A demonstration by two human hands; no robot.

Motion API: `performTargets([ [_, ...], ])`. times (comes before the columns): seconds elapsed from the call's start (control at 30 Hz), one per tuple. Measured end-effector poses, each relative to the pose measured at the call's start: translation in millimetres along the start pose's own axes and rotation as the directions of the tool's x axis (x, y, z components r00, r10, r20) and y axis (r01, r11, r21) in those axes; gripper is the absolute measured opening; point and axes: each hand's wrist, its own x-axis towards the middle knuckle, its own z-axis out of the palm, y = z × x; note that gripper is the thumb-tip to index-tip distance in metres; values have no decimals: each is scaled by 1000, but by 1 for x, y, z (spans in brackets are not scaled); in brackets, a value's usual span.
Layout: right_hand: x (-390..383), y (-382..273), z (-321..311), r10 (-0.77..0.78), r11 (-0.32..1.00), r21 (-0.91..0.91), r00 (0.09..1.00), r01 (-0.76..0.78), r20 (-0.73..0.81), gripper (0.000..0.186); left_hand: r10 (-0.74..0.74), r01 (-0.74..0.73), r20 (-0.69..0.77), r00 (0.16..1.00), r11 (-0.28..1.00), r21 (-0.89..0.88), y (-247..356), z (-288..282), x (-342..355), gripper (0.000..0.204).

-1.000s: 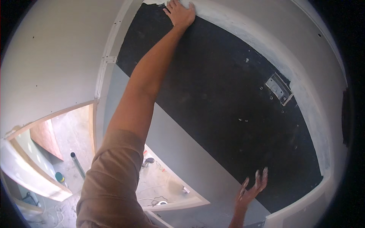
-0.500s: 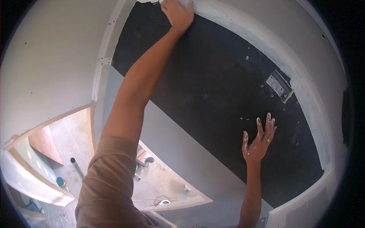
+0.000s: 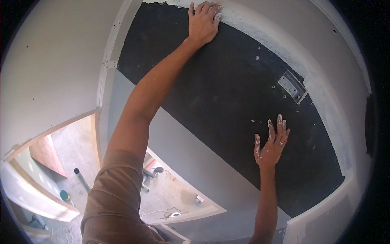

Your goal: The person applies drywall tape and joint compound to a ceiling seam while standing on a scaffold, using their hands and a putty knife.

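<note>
A large matte black panel [image 3: 219, 93] lies before me, bordered by pale, white-smeared edges. Along its upper edge rests my left hand [image 3: 203, 25], its fingers stretched over the white-smeared strip [image 3: 268, 40] and nothing held. Lower right, my right hand [image 3: 270, 151] is spread against or just over the black surface; contact is hard to tell. White residue marks its fingers, and a ring shows on one of them. A metal electrical box [image 3: 291, 86] is set into the panel above my right hand, with small white-rimmed spots around it.
Grey-white wallboard [image 3: 61, 57] stands at the left, with a wood-framed opening [image 3: 97, 134] below it. Through another opening, tools and cables [image 3: 154, 172] lie on the dusty floor. A dark tube [image 3: 81, 179] stands nearby. A pale grey band [image 3: 195, 142] borders the panel's lower side.
My left hand has slid right and a little down along the upper edge, and its fingers now show stretched out. My right hand stays spread at nearly the same spot on the panel.
</note>
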Motion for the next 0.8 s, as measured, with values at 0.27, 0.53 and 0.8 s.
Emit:
performTargets([
  [0.27, -7, 6, -4, -4, 1000, 3, 1000, 4, -11, 56, -225, 222, -78, 971, 974, -42, -38, 20, 2, 46],
  [0.53, -1, 0, -2, -11, 1000, -14, 1000, 11, -3, 56, -593, 600, -96, 799, 782, 166, -237, 42, 22, 58],
  [0.8, -2, 2, 2, -21, 999, -44, 1000, 21, -18, 55, -549, 545, -30, 835, 820, 173, -296, 66, 46, 58],
])
